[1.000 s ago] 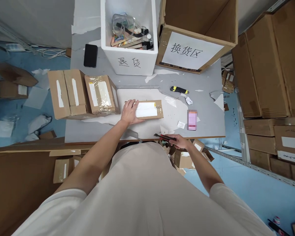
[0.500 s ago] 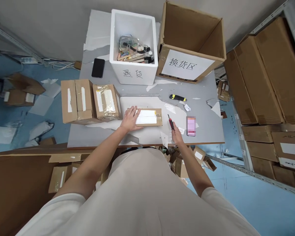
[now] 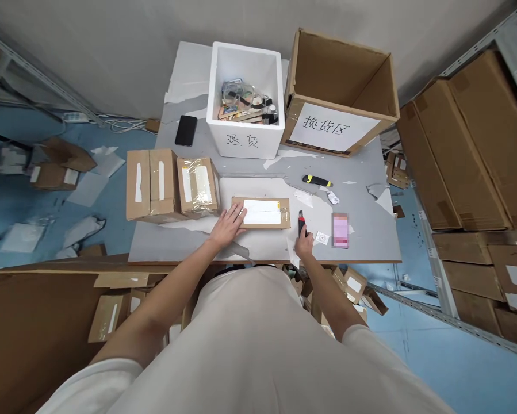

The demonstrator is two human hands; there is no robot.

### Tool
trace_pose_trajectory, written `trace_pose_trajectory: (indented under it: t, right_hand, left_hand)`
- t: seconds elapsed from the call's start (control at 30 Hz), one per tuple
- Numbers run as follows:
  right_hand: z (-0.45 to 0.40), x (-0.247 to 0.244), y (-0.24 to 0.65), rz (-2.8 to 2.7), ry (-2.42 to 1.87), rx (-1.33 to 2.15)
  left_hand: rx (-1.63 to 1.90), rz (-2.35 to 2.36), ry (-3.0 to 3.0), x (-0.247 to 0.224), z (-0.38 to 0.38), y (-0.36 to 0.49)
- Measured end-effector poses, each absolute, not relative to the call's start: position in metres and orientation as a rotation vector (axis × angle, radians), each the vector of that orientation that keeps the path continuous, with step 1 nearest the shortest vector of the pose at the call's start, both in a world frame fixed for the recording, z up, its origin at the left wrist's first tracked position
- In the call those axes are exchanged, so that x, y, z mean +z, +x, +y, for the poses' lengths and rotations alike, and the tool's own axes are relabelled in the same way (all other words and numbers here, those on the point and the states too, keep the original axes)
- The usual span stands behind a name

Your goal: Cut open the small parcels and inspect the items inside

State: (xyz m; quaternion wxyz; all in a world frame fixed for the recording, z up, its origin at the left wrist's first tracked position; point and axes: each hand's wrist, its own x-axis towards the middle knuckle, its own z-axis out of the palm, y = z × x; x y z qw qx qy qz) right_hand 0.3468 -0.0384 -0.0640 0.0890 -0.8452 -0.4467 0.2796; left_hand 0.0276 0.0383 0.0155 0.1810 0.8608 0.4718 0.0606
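Head view: my right fingers [image 3: 309, 237] gripped the cutter [image 3: 301, 223], tip ahead of them; my left fingers [image 3: 233, 214] lay extended on the carton [image 3: 261, 213]. Insufficient left pressure risked slippage.

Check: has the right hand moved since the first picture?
Yes. Against the table, the right hand has moved inward past the near edge and slightly left.

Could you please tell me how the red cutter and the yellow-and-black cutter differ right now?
The red cutter is in the right hand; the yellow-and-black cutter lies on the table. The red cutter points away from the person, while the yellow-and-black cutter lies roughly sideways. Both are slim and elongated.
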Motion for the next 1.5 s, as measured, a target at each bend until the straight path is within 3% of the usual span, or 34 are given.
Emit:
trace_pose_trajectory:
  t: [0.27, 0.4, 0.57, 0.87, 1.27, 1.4, 1.5]
  right_hand:
    - [-0.039, -0.041, 0.338, -1.601, -2.634, 0.665]
    - [-0.008, 0.007, 0.337, -1.719, -2.260, 0.453]
    - [0.048, 0.056, 0.305, -2.355, -1.739, 0.535]
    - [0.076, 0.064, 0.271, -2.983, -1.664, 0.337]
    - [0.125, 0.069, 0.287, -2.223, -2.224, 0.687]
    - [0.093, 0.082, 0.280, -2.179, -2.049, 0.327]
    - [0.060, 0.096, 0.273, -2.468, -1.682, 0.218]
  left_hand:
    - [0.129, 1.303, 2.542, 0.014, 0.037, 0.012]
    - [0.184, 1.300, 2.576, 0.014, 0.030, 0.020]
    - [0.291, 1.268, 2.600, 0.009, 0.018, 0.029]
    - [0.402, 1.391, 2.477, 0.026, 0.022, 0.037]
    - [0.150, 1.457, 2.431, 0.055, 0.042, 0.052]
    - [0.163, 1.370, 2.561, 0.065, 0.058, 0.055]
    - [0.182, 1.228, 2.729, 0.063, 0.052, 0.050]
